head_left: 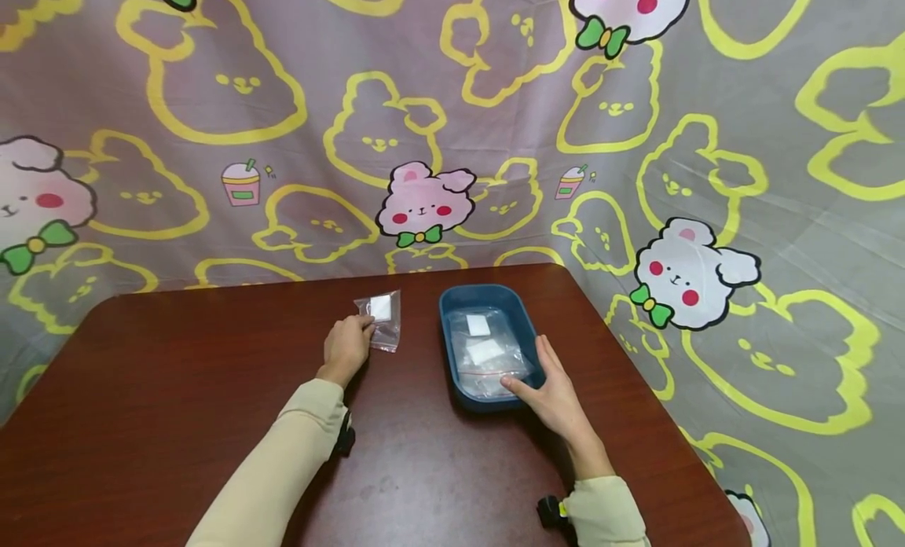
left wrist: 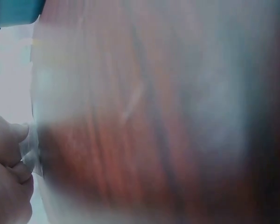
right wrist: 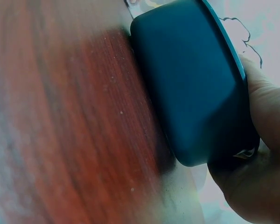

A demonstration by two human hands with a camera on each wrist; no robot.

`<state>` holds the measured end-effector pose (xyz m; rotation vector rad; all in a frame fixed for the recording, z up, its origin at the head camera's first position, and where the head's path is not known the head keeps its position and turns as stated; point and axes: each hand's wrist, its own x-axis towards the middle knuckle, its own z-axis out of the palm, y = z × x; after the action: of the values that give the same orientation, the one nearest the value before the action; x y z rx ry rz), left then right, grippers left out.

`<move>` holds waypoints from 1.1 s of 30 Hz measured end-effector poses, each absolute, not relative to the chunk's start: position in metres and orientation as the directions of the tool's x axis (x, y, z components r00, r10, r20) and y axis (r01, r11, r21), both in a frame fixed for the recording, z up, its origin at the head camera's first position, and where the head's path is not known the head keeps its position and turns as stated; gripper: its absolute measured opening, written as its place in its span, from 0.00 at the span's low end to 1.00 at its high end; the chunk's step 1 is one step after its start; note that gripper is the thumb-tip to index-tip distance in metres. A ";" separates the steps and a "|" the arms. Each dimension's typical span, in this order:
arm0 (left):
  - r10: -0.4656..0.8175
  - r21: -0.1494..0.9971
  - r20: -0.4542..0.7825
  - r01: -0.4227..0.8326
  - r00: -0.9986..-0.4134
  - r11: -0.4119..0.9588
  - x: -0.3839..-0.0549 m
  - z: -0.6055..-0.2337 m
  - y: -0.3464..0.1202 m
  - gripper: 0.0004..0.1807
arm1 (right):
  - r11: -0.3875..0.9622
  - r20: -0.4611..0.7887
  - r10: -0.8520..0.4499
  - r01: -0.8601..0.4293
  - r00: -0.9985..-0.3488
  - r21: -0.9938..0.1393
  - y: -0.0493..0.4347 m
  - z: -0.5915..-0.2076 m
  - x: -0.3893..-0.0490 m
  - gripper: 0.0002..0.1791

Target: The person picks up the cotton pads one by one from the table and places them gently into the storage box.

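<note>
My left hand [head_left: 348, 347] pinches the near-left side of a small clear zip bag [head_left: 386, 339] with a white square piece [head_left: 380, 307] in it. At the left edge of the left wrist view, the fingers [left wrist: 9, 154] hold the bag's edge [left wrist: 31, 151]. To the right stands a dark blue plastic bin [head_left: 448, 350] with clear bags [head_left: 475, 366] and two white squares inside. My right hand [head_left: 558, 394] grips the bin's near right corner, thumb over the rim and fingers along the outside. The right wrist view shows the bin's outer wall [right wrist: 191, 84] beside the hand [right wrist: 270, 140].
Everything stands on a dark reddish-brown wooden table [head_left: 191, 390] with rounded far corners. A grey cloth [head_left: 283, 162] printed with cartoon rabbits hangs behind it and along the right side.
</note>
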<state>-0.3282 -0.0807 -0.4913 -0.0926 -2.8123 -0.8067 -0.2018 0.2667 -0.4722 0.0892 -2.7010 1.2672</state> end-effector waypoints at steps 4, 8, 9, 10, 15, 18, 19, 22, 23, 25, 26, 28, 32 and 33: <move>-0.018 0.554 0.235 0.119 -0.972 0.824 -0.324 -0.492 -0.080 0.14 | 0.640 0.162 0.011 -0.118 -0.987 -0.759 0.267 -0.472 -0.201 0.59; -0.036 0.576 0.243 0.115 -0.969 0.809 -0.321 -0.491 -0.080 0.13 | 0.639 0.159 0.006 -0.119 -0.987 -0.760 0.266 -0.472 -0.202 0.59; -0.037 0.582 0.245 0.116 -0.969 0.805 -0.321 -0.491 -0.080 0.13 | 0.640 0.161 0.007 -0.120 -0.987 -0.759 0.266 -0.472 -0.202 0.59; -0.037 0.587 0.246 0.118 -0.968 0.801 -0.320 -0.490 -0.080 0.13 | 0.640 0.163 0.009 -0.120 -0.987 -0.759 0.266 -0.473 -0.202 0.59; -0.046 0.613 0.284 0.144 -0.958 0.776 -0.319 -0.486 -0.078 0.13 | 0.641 0.170 0.010 -0.124 -0.985 -0.757 0.266 -0.473 -0.203 0.59; -0.054 0.631 0.307 0.161 -0.950 0.759 -0.319 -0.482 -0.077 0.13 | 0.638 0.171 0.011 -0.125 -0.985 -0.759 0.266 -0.474 -0.203 0.59; -0.054 0.639 0.314 0.169 -0.948 0.750 -0.319 -0.481 -0.077 0.13 | 0.637 0.173 0.011 -0.126 -0.985 -0.760 0.266 -0.474 -0.203 0.59; -0.060 0.662 0.334 0.189 -0.941 0.725 -0.318 -0.475 -0.075 0.13 | 0.638 0.180 0.012 -0.131 -0.984 -0.759 0.267 -0.475 -0.203 0.59; -0.058 0.667 0.345 0.201 -0.937 0.717 -0.318 -0.473 -0.075 0.13 | 0.640 0.182 0.012 -0.132 -0.983 -0.757 0.268 -0.475 -0.204 0.59; -0.051 0.674 0.370 0.230 -0.928 0.702 -0.318 -0.468 -0.074 0.13 | 0.643 0.184 0.012 -0.133 -0.983 -0.754 0.268 -0.475 -0.204 0.59; -0.048 0.673 0.382 0.242 -0.923 0.699 -0.317 -0.466 -0.073 0.13 | 0.644 0.184 0.013 -0.133 -0.983 -0.753 0.268 -0.475 -0.204 0.59; -0.043 0.669 0.404 0.263 -0.914 0.695 -0.317 -0.462 -0.072 0.13 | 0.646 0.182 0.012 -0.132 -0.983 -0.752 0.268 -0.475 -0.204 0.59; -0.035 0.656 0.432 0.287 -0.901 0.698 -0.315 -0.454 -0.071 0.13 | 0.645 0.180 0.011 -0.130 -0.984 -0.753 0.267 -0.475 -0.204 0.60; -0.034 0.652 0.439 0.292 -0.898 0.700 -0.314 -0.452 -0.071 0.13 | 0.645 0.179 0.010 -0.130 -0.984 -0.753 0.267 -0.475 -0.204 0.60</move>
<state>-0.3142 -0.0712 -0.4520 -0.2000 -2.4877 -1.0566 -0.2039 0.2668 -0.4752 0.0991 -2.6950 1.2529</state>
